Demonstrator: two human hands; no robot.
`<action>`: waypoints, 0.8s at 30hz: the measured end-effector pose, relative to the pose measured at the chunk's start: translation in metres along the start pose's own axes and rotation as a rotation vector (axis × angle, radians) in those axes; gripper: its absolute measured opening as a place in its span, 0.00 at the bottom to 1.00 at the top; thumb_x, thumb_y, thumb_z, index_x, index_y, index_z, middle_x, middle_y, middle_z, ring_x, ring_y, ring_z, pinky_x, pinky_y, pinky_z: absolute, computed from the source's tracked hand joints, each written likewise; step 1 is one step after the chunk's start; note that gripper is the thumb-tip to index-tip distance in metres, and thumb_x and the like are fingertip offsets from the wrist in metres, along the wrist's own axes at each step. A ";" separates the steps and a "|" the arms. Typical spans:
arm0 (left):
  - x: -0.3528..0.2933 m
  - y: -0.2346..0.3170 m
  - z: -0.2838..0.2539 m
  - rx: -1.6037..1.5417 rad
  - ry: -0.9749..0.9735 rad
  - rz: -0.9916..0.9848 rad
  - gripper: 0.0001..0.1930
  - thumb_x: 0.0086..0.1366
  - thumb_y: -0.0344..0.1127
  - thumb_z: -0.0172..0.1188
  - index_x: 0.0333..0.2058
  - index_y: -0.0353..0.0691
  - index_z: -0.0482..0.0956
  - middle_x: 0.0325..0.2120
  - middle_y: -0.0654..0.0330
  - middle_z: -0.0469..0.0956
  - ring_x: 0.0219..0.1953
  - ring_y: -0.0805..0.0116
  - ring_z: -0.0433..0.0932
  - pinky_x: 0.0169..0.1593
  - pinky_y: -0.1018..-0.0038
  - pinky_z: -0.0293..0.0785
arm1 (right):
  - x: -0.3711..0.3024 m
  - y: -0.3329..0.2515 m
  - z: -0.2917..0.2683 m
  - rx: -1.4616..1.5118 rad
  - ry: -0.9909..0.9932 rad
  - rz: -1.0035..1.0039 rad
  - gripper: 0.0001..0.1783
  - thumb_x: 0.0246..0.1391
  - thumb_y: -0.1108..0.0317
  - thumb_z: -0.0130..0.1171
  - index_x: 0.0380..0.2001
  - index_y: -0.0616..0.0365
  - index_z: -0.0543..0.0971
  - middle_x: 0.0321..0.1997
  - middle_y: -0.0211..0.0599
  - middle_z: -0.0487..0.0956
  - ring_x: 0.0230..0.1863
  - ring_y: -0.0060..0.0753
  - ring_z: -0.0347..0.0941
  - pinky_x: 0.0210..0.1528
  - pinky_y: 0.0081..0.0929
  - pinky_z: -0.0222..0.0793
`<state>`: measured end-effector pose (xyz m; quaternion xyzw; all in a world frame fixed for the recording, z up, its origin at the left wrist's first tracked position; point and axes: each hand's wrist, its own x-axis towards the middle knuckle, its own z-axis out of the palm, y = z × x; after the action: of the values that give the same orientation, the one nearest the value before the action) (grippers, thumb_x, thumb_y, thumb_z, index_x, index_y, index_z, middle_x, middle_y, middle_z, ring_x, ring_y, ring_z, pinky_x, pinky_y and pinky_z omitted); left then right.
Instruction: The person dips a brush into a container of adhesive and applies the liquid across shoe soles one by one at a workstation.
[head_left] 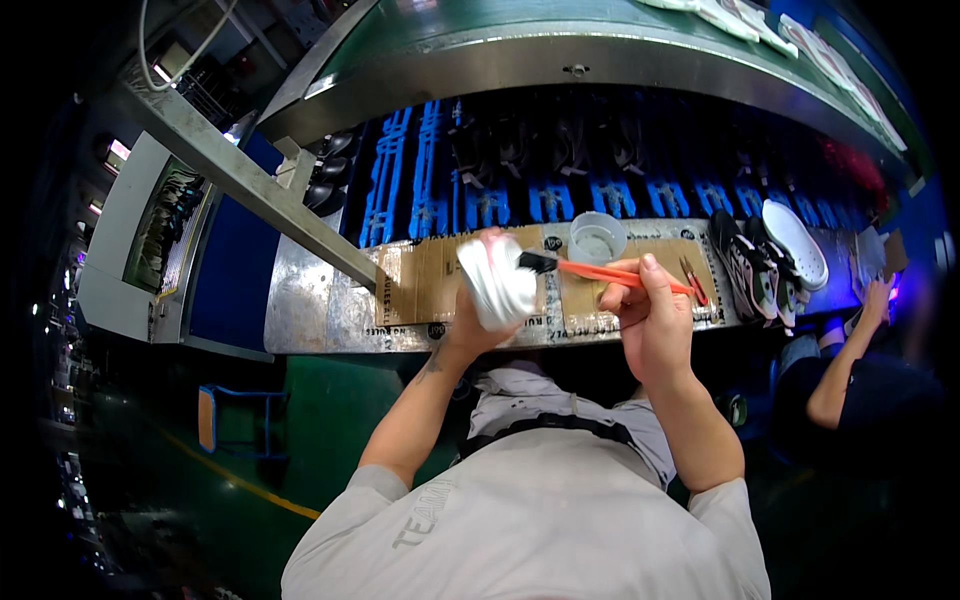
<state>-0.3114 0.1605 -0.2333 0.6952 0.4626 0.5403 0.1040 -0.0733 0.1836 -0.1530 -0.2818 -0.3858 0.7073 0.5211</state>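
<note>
My left hand (473, 325) grips a white shoe sole (497, 285), smeared by motion, above the bench; some of its fingers are hidden behind the sole. In my right hand (655, 318) is a brush (600, 272) with an orange handle, pinched between thumb and fingers. Its dark bristles point left and meet the edge of the sole, though blur hides the exact contact. Just beyond the brush stands a clear plastic tub (597, 240) on cardboard. Red-handled snips (694, 284) lie to the right of my right hand.
Flattened cardboard (415, 285) covers part of the metal bench (310, 310). Black-and-white shoes (745, 268) and another white sole (796, 245) sit at right, near a co-worker's arm (845, 365). A slanted metal post (260, 190) rises at left. Beyond runs a conveyor with blue racks (425, 165).
</note>
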 end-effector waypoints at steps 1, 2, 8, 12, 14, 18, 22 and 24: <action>-0.034 -0.021 -0.007 0.075 -0.200 -0.145 0.40 0.56 0.33 0.73 0.65 0.32 0.64 0.54 0.52 0.75 0.58 0.53 0.76 0.63 0.62 0.72 | 0.007 0.005 -0.008 -0.053 0.044 -0.051 0.23 0.77 0.58 0.43 0.45 0.68 0.82 0.31 0.38 0.85 0.34 0.24 0.79 0.44 0.23 0.73; -0.043 -0.019 -0.013 -0.210 -0.164 -0.377 0.37 0.59 0.35 0.71 0.65 0.32 0.65 0.55 0.53 0.76 0.57 0.55 0.78 0.63 0.62 0.72 | 0.014 0.011 -0.020 -0.204 0.095 -0.134 0.23 0.77 0.58 0.44 0.45 0.67 0.82 0.32 0.38 0.85 0.35 0.23 0.79 0.44 0.22 0.73; -0.112 -0.032 -0.033 -1.202 0.462 -1.241 0.30 0.71 0.38 0.50 0.69 0.31 0.63 0.60 0.50 0.76 0.62 0.54 0.77 0.66 0.61 0.72 | 0.044 0.054 -0.134 -0.763 0.239 -0.434 0.14 0.72 0.68 0.53 0.49 0.65 0.83 0.40 0.39 0.85 0.38 0.30 0.79 0.47 0.30 0.73; -0.131 -0.006 -0.047 -0.805 0.468 -1.060 0.32 0.67 0.30 0.53 0.69 0.29 0.62 0.60 0.49 0.76 0.61 0.57 0.77 0.65 0.63 0.73 | 0.048 0.071 -0.181 -1.447 0.102 -0.632 0.14 0.63 0.73 0.59 0.51 0.60 0.81 0.43 0.45 0.82 0.46 0.49 0.76 0.52 0.39 0.72; -0.123 0.001 -0.059 -0.799 0.346 -1.018 0.31 0.67 0.28 0.52 0.69 0.28 0.62 0.61 0.49 0.76 0.61 0.60 0.77 0.65 0.65 0.72 | 0.046 0.086 -0.202 -1.588 0.006 -0.538 0.20 0.57 0.70 0.64 0.54 0.57 0.79 0.47 0.45 0.79 0.52 0.52 0.73 0.55 0.44 0.68; -0.048 0.032 -0.096 -0.899 -0.085 -0.958 0.35 0.64 0.30 0.57 0.69 0.25 0.62 0.60 0.48 0.76 0.60 0.62 0.78 0.64 0.69 0.73 | 0.039 0.090 -0.194 -1.653 0.012 -0.490 0.26 0.52 0.59 0.68 0.54 0.55 0.80 0.53 0.43 0.76 0.56 0.49 0.70 0.57 0.48 0.63; 0.068 0.042 -0.120 -0.916 -0.222 -0.635 0.37 0.61 0.31 0.60 0.68 0.24 0.64 0.61 0.42 0.76 0.59 0.56 0.79 0.66 0.65 0.73 | 0.037 0.084 -0.189 -1.643 -0.023 -0.530 0.29 0.50 0.57 0.67 0.55 0.54 0.79 0.54 0.44 0.76 0.56 0.51 0.70 0.59 0.48 0.63; 0.161 0.044 -0.115 -0.891 -0.118 -0.495 0.32 0.64 0.34 0.58 0.65 0.25 0.70 0.55 0.43 0.81 0.53 0.56 0.83 0.61 0.66 0.77 | 0.035 0.085 -0.192 -1.648 0.004 -0.543 0.29 0.50 0.57 0.67 0.56 0.54 0.79 0.55 0.44 0.76 0.56 0.51 0.70 0.60 0.48 0.63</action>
<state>-0.3874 0.2164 -0.0541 0.4825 0.3315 0.6039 0.5409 0.0256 0.2515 -0.3288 -0.4689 -0.8282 0.0532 0.3024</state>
